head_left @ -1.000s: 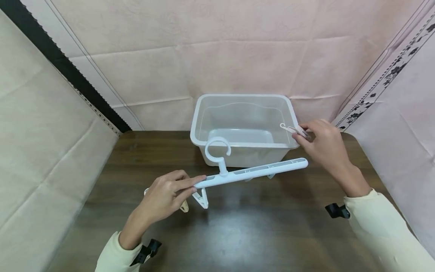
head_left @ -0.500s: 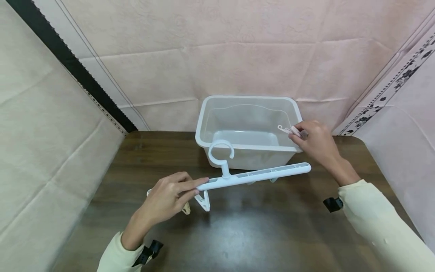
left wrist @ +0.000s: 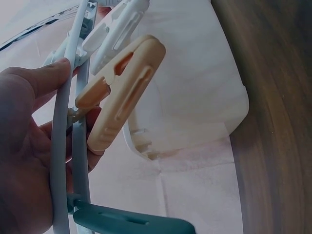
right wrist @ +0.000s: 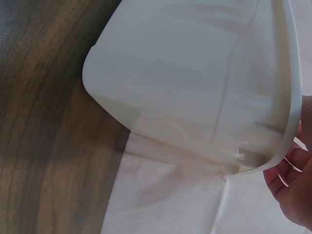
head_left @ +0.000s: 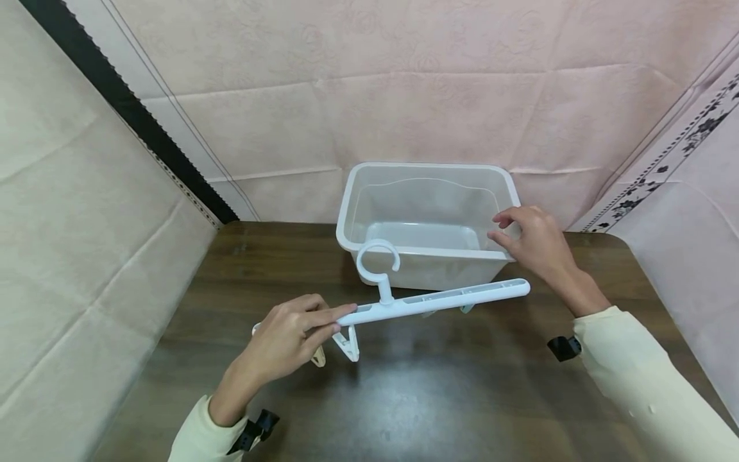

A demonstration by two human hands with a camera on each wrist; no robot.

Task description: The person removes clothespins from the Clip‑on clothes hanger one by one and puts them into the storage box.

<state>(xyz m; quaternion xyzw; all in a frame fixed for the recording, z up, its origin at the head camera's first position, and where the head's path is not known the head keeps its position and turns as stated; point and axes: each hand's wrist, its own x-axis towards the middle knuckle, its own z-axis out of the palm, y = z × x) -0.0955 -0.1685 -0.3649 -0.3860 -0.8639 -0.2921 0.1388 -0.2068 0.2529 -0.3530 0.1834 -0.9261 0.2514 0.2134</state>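
Observation:
A pale blue hanger (head_left: 439, 299) with a hook is held up by my left hand (head_left: 285, 337), thumb and fingers round its left part. Under the bar hang clips; in the left wrist view they are a peach clip (left wrist: 129, 92), white clips (left wrist: 119, 34) and a dark teal clip (left wrist: 134, 220). My right hand (head_left: 537, 247) is over the right rim of a translucent white bin (head_left: 427, 252), thumb and fingers apart with nothing between them. In the right wrist view, my right hand (right wrist: 295, 180) is partly hidden behind the bin's rim.
The bin stands at the back of a dark wooden table (head_left: 450, 398), in front of a pale pink cloth backdrop (head_left: 427, 115). Pale cloth also hangs at the left and right sides. The hanger's hook overlaps the bin's front wall in the head view.
The small pinkish clip that my right hand pinched over the bin is out of its fingers, which have spread apart. My left hand still holds the hanger in much the same pose.

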